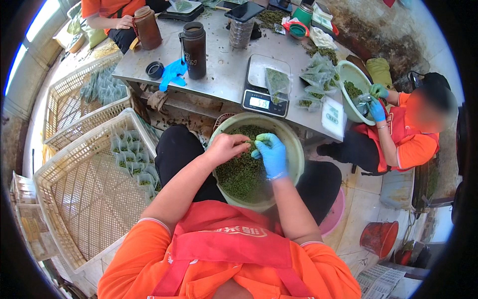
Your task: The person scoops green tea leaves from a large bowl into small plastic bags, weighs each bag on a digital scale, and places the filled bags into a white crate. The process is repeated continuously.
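A large pale green basin (295, 144) sits between my knees, filled with small round green berries (241, 174) that look like green peppercorns. Above the heap my bare left hand (228, 148) pinches at a tiny green sprig (252, 145). From the other side, my right hand (272, 154), in a blue glove, grips the same sprig between thumb and fingers. Both hands nearly meet over the middle of the basin. Just beyond its rim, a digital scale (256, 102) stands on the metal table (219, 82) with a filled clear bag (277, 83) on its pan.
Left are two cream crates (79, 199) (55, 117) holding small bags. A dark bottle (194, 52), blue glove (174, 74) and filled bags (318, 74) lie on the table. Right, a co-worker (398, 129) handles a bag over another basin (348, 74). A red bucket (379, 238) stands behind.
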Available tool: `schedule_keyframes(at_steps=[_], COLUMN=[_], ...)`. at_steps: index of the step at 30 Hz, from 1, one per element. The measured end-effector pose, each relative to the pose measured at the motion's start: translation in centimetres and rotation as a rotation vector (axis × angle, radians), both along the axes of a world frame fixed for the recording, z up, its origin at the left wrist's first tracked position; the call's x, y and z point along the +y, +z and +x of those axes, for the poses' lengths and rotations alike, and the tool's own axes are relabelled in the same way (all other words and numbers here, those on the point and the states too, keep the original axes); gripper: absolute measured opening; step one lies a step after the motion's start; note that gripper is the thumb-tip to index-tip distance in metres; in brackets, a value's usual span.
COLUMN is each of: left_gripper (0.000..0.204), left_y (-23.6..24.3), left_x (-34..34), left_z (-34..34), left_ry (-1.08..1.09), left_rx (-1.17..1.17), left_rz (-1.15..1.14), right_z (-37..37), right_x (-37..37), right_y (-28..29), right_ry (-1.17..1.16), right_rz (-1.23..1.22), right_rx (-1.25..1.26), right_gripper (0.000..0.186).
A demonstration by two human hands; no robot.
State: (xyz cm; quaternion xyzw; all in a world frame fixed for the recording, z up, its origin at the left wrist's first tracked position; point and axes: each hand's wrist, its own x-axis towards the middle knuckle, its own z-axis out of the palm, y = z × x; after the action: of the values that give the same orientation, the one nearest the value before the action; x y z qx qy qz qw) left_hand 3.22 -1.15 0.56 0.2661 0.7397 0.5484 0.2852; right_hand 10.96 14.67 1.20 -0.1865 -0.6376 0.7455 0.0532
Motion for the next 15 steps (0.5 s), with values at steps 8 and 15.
schedule_keyframes(at_steps=[8, 15], left_gripper=[0.025, 0.027], left_y=[-1.6, -0.8], left_x=[0.1, 0.0], left_z=[-1.0, -0.6], left_ry=[0.202, 0.158], left_rx=[0.017, -0.119], left_rz=[0.069, 0.083], right_z=[0.6, -3.3], right_x=[1.6, 3.0], right_y=[0.3, 3.6], right_ry=[-0.089, -0.319], right_rz=[-0.349, -0.370], right_rx=[-0.032, 0.168], right_gripper=[0.011, 0.031])
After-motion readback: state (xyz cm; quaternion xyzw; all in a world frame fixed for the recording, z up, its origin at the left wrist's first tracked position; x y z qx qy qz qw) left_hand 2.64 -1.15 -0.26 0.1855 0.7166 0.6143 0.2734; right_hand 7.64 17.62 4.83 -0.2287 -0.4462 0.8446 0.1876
